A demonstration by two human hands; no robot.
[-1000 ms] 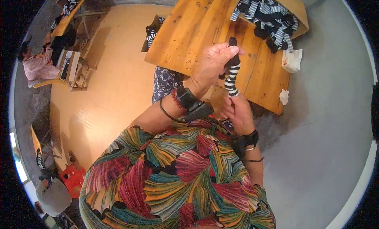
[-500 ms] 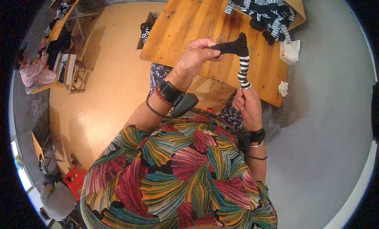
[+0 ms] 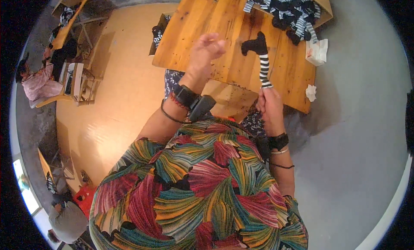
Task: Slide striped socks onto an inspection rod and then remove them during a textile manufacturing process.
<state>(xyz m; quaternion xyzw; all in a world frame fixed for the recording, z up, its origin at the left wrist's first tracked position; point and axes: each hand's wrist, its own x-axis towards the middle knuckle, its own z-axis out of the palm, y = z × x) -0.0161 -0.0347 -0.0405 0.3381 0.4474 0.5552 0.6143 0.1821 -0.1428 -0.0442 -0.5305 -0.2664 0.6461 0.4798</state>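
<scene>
Upright over the wooden table is a small stuffed doll leg, with a black-and-white striped shank and a black knitted boot at its top. My right hand pinches the striped lower end between thumb and fingers. To the left of the boot, apart from it, hovers my left hand. Its fingers are loosely bent and a little blurred, and nothing shows in them.
A box heaped with black and striped pieces stands at the table's far right. Near the right edge are a white tissue pack and a crumpled tissue. Two people sit at tables on the left.
My left hand has let go of the black boot and moved left and up. Freed, the boot springs back to a shorter shape; my right hand keeps its hold on the striped end.
</scene>
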